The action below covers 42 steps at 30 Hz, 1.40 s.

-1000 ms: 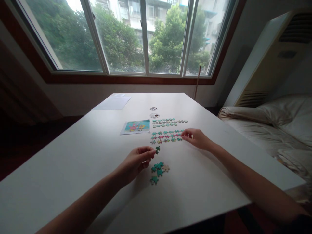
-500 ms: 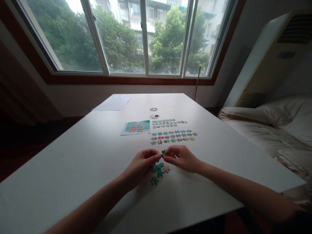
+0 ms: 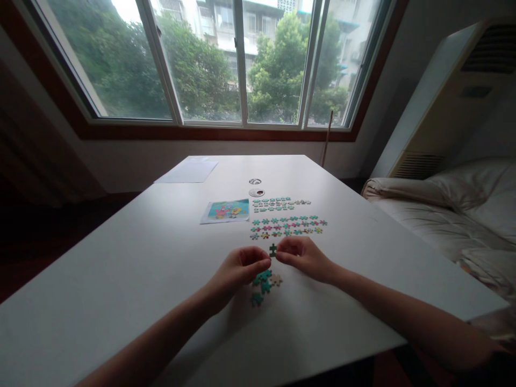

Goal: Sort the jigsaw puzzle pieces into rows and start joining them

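A green jigsaw puzzle piece (image 3: 273,249) is pinched between the thumb and finger of my right hand (image 3: 302,257), held just above the table. Close by on the left, the fingers of my left hand (image 3: 242,267) are curled together, with nothing visible between them. Under and between the hands lies a small heap of loose puzzle pieces (image 3: 265,287), mostly green, with one beige piece (image 3: 276,279). Farther out, rows of puzzle pieces (image 3: 288,226) in teal, pink and yellow are spread on the table, with paler rows (image 3: 274,204) behind them.
Left of the rows, a cartoon picture sheet (image 3: 226,210) lies on the white table (image 3: 141,258). Two small round items (image 3: 257,192) (image 3: 255,181) sit beyond it, and white paper (image 3: 187,171) is at the far left. A sofa (image 3: 439,209) stands to the right.
The green piece has turned more upright in my right fingers and moved slightly up. My left fingertips have come slightly below it. The heap and rows have not changed.
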### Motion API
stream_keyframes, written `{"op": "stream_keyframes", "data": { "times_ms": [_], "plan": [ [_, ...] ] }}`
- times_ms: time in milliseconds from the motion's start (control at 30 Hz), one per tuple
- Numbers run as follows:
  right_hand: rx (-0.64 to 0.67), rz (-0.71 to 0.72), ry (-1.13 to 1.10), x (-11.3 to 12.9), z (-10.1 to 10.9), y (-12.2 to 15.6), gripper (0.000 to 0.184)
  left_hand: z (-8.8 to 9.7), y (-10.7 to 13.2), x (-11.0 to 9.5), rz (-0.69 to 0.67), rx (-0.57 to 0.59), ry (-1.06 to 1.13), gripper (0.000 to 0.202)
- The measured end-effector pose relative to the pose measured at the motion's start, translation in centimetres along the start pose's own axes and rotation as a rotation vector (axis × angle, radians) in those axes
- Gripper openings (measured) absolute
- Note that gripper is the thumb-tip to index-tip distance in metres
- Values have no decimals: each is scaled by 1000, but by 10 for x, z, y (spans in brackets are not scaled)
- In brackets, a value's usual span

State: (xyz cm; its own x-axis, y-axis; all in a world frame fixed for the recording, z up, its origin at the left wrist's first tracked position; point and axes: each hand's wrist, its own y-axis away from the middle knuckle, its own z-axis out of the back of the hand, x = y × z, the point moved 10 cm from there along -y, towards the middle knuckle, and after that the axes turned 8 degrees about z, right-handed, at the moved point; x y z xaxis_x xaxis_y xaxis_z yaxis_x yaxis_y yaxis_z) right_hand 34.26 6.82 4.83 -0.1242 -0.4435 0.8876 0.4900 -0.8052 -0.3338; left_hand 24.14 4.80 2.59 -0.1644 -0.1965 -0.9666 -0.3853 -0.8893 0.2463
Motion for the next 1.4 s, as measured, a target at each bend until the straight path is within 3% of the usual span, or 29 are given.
{"op": "stream_keyframes", "data": {
  "times_ms": [167, 300, 433, 633, 800, 1033, 1200, 1400],
  "plan": [
    [-148, -32, -110, -8, 34, -9, 21, 12, 9, -22, -233, -50, -528, 17],
    [-200, -54, -32, -16, 53, -10, 22, 1, 19, -26, -305, 103, -795, 17],
    [-166, -37, 113, -20, 59, -12, 24, -10, 26, -22, -277, 208, -932, 14],
    [-105, -12, 598, -27, 93, -28, 23, -12, 24, -11, -236, 216, -1009, 9],
    [-43, -181, 942, -60, 134, -46, 18, -5, 24, -11, -236, 200, -1052, 12],
    [13, -305, 933, -101, 151, -63, 18, -3, 25, -12, -205, 219, -1031, 20],
    [-48, -295, 987, -102, 156, -70, 20, -4, 25, -12, -193, 236, -1007, 16],
    [-46, -265, 1004, -96, 149, -73, 23, -4, 27, -12, -189, 248, -970, 12]
  ]
}}
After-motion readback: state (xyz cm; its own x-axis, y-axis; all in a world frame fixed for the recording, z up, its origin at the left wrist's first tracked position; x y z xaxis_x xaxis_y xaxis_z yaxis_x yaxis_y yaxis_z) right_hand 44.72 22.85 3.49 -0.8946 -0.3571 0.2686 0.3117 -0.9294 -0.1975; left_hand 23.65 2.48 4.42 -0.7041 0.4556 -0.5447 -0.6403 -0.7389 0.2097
